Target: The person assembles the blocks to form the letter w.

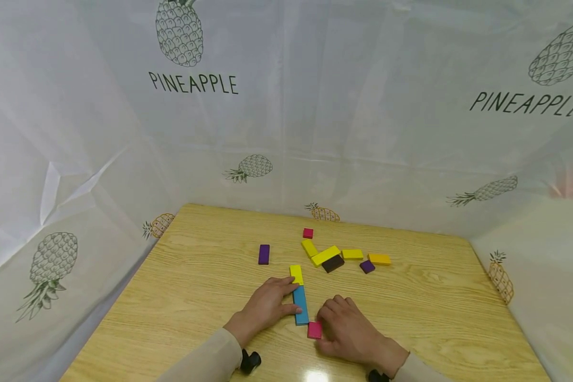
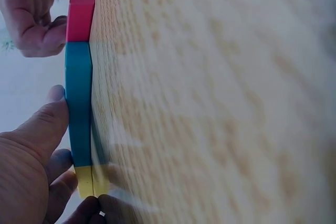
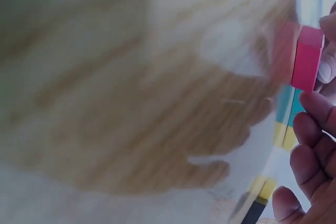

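Note:
A long blue block [image 1: 301,306] lies flat on the table, its far end against a yellow block [image 1: 296,274]. My left hand [image 1: 268,302] rests along their left side, the thumb on the blue block and the fingertips by the joint with the yellow one. A pink block [image 1: 314,330] sits at the blue block's near right corner. My right hand [image 1: 348,331] pinches the pink block, its thumb at the near end and its index finger at the far end. The right wrist view shows its other fingers bent loosely beside the row.
Beyond the hands lie a purple block [image 1: 264,254], a small red block [image 1: 307,233], and a crossed yellow block [image 1: 326,255] over a dark one [image 1: 333,263]. An orange block [image 1: 379,259] is further right. A pineapple-print sheet [image 1: 344,132] hangs behind the wooden table [image 1: 439,297].

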`<state>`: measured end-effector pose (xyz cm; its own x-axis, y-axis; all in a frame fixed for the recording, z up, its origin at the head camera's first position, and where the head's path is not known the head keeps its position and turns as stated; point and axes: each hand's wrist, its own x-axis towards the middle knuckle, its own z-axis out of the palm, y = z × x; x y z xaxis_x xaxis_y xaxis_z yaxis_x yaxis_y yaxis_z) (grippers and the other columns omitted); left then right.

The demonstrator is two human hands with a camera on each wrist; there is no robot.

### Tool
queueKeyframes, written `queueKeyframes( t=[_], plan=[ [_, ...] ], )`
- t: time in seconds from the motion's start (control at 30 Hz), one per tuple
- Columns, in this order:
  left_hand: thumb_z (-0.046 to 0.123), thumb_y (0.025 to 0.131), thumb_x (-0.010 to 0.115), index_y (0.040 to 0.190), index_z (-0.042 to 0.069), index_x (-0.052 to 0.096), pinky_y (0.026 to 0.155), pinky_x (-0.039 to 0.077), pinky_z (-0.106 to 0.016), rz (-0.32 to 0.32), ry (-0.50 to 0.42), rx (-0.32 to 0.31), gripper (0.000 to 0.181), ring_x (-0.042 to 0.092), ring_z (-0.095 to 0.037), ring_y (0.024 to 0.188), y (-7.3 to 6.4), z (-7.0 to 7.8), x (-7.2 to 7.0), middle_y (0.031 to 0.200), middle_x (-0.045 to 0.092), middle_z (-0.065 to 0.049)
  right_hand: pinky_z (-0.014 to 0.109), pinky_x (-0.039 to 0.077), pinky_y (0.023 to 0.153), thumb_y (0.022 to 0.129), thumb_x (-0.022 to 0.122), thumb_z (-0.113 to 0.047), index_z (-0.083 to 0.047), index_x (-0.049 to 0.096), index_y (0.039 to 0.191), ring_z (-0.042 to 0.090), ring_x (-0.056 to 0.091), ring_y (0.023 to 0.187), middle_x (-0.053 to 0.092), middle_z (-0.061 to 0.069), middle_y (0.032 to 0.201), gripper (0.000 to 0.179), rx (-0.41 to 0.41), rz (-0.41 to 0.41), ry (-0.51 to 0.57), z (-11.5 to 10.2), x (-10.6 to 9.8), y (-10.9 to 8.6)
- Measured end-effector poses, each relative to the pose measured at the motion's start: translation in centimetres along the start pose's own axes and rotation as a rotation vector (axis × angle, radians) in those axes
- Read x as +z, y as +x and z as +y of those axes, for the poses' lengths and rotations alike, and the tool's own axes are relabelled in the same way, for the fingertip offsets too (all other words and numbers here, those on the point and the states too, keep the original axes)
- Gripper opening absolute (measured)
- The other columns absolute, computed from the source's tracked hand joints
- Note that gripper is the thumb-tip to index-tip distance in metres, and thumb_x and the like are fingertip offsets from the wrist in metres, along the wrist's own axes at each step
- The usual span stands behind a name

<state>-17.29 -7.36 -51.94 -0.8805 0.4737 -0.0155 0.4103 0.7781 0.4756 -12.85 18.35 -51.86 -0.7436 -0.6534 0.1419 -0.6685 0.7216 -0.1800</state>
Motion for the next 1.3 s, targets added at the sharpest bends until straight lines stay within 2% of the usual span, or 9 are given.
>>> queueKeyframes(
  t=[0.13,0.3,0.53,0.7,0.8,0.97,1.03,1.17,1.3],
  plan=[
    [0.052,0.097,0.072,0.150,0.020,0.063,0.118,0.046,-0.048,0.001,-0.001,0.000,0.062,0.051,-0.028,0.146,0.0,0.0,0.1,0.159,0.054,-0.004,0.033,0.044,0.085,0.091,0.075,-0.054,-0.024,0.068,0.108,0.008,0.048,0.099,0.061,-0.013,0.106,0.035,0.024,0.030,0.003,0.4,-0.4,0.4],
    [0.050,0.096,0.074,0.149,0.018,0.064,0.118,0.046,-0.048,0.017,-0.004,0.006,0.062,0.052,-0.028,0.144,0.1,0.0,0.2,0.158,0.055,-0.005,0.037,0.048,0.086,0.090,0.079,-0.049,-0.020,0.070,0.107,0.011,0.052,0.101,0.064,-0.009,0.108,0.035,0.040,0.131,-0.007,1.6,-0.9,1.8],
    [0.049,0.096,0.074,0.149,0.018,0.063,0.117,0.047,-0.048,0.015,-0.006,0.005,0.062,0.053,-0.029,0.144,0.0,0.0,0.0,0.158,0.056,-0.006,0.050,0.052,0.096,0.090,0.082,-0.041,-0.011,0.069,0.115,0.025,0.058,0.110,0.067,0.003,0.116,0.040,0.049,0.205,0.035,3.5,-1.7,5.8],
    [0.049,0.097,0.073,0.148,0.017,0.064,0.117,0.047,-0.048,0.006,-0.003,0.008,0.061,0.052,-0.028,0.144,0.0,-0.1,0.1,0.158,0.055,-0.005,0.054,0.052,0.099,0.093,0.079,-0.039,-0.008,0.068,0.125,0.029,0.059,0.112,0.066,0.007,0.123,0.046,0.071,0.172,0.089,4.2,-2.0,9.1],
    [0.049,0.097,0.073,0.148,0.017,0.064,0.118,0.047,-0.047,0.007,-0.001,0.017,0.061,0.052,-0.027,0.145,0.0,-0.1,0.2,0.158,0.055,-0.005,0.058,0.051,0.104,0.095,0.077,-0.040,-0.007,0.067,0.131,0.033,0.059,0.120,0.066,0.010,0.130,0.050,0.085,0.123,0.112,4.2,-2.2,11.4],
    [0.049,0.097,0.073,0.147,0.017,0.065,0.118,0.047,-0.046,0.018,0.007,0.030,0.060,0.052,-0.028,0.145,0.1,-0.4,0.4,0.156,0.057,-0.006,0.064,0.043,0.114,0.096,0.075,-0.042,-0.005,0.064,0.138,0.039,0.056,0.132,0.063,0.013,0.138,0.057,0.064,0.050,0.148,3.8,-2.1,15.5],
    [0.050,0.096,0.074,0.147,0.017,0.065,0.118,0.047,-0.046,0.021,0.011,0.033,0.060,0.053,-0.028,0.144,0.1,-0.5,0.4,0.156,0.058,-0.006,0.062,0.043,0.115,0.097,0.074,-0.042,-0.005,0.063,0.139,0.038,0.055,0.131,0.062,0.013,0.139,0.058,0.042,0.034,0.156,3.5,-1.9,16.9],
    [0.050,0.096,0.074,0.146,0.018,0.066,0.118,0.047,-0.045,0.017,0.011,0.031,0.061,0.052,-0.027,0.144,0.1,-0.5,0.3,0.155,0.058,-0.004,0.057,0.043,0.117,0.098,0.072,-0.043,-0.005,0.061,0.142,0.037,0.052,0.134,0.060,0.013,0.143,0.059,0.017,-0.016,0.136,3.1,-1.5,19.0],
    [0.051,0.095,0.074,0.146,0.018,0.066,0.118,0.047,-0.043,0.010,0.001,0.025,0.061,0.053,-0.026,0.144,0.1,-0.4,0.2,0.155,0.058,-0.003,0.058,0.045,0.114,0.096,0.074,-0.044,-0.007,0.062,0.142,0.037,0.052,0.135,0.060,0.013,0.143,0.060,0.011,-0.043,0.099,3.0,-1.1,20.4]
  ],
)
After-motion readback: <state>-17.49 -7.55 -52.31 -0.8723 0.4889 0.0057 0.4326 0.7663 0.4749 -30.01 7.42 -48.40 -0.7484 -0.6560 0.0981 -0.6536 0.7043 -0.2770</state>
